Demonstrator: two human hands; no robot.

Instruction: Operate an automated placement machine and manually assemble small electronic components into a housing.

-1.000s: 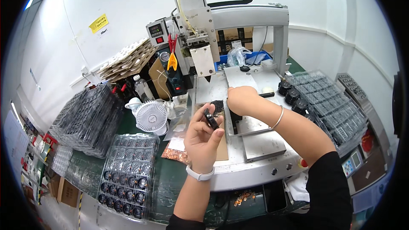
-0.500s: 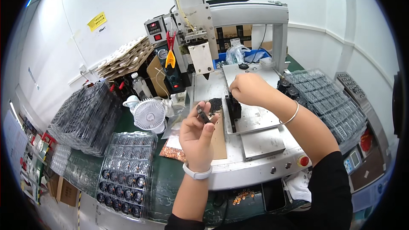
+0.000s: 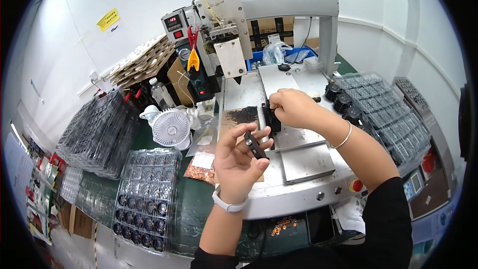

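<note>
My left hand [image 3: 238,162] is raised palm up, with a small black block [image 3: 255,145] between its thumb and fingers. A silver round pin or screw head shows on that block. To the right, my right hand [image 3: 295,109] is closed in a pinch at the upper part of an upright black fixture [image 3: 270,118] on the machine's metal plate [image 3: 301,142]. The fingertips are partly hidden there, so what they pinch cannot be made out. Behind my left hand, a pile of small black parts [image 3: 244,115] lies on a brown board [image 3: 226,127].
Above stands a gantry machine with a dispensing head [image 3: 231,57]. At left are a white fan [image 3: 171,127], a clear tray of round black parts [image 3: 147,199], stacked trays [image 3: 97,134] and a bag of copper-coloured pieces [image 3: 200,167]. More trays [image 3: 383,109] and a red button [image 3: 355,185] are at right.
My left hand has moved right, closer to the fixture, and the black block in it has turned. My right hand stays at the fixture, slightly lower. The whole view has shifted a little.
</note>
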